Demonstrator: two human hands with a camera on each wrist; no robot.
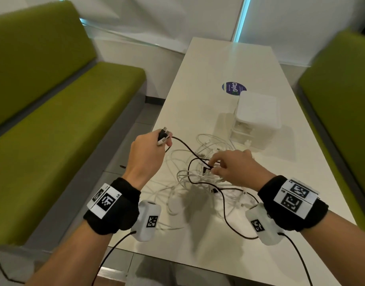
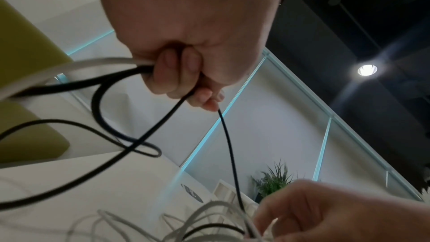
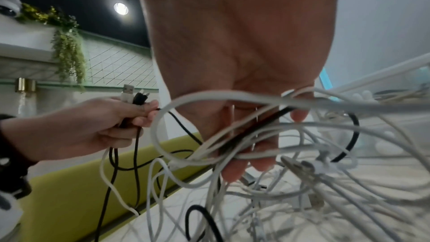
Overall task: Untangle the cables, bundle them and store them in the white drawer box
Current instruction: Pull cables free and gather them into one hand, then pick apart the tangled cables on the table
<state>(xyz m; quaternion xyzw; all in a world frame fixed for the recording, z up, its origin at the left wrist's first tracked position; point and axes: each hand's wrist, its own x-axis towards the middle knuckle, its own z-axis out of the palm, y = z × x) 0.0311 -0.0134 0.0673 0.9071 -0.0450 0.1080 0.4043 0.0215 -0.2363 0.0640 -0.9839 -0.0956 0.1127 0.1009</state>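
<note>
A tangle of white and black cables (image 1: 200,182) lies on the white table (image 1: 218,65). My left hand (image 1: 164,141) is raised over the table's left edge and grips a bunch of plug ends (image 3: 133,95), one white and the others black; their cables (image 2: 116,73) trail down to the pile. My right hand (image 1: 215,167) reaches into the tangle and pinches a black cable (image 3: 263,122) together with white strands. The white drawer box (image 1: 258,118) stands behind the pile at the right; its lower drawer appears slightly pulled out.
Green benches (image 1: 64,124) run along both sides of the table. A round blue sticker (image 1: 232,88) lies behind the box. The far half of the table is bare. Black cords hang from my wrist cameras at the near edge.
</note>
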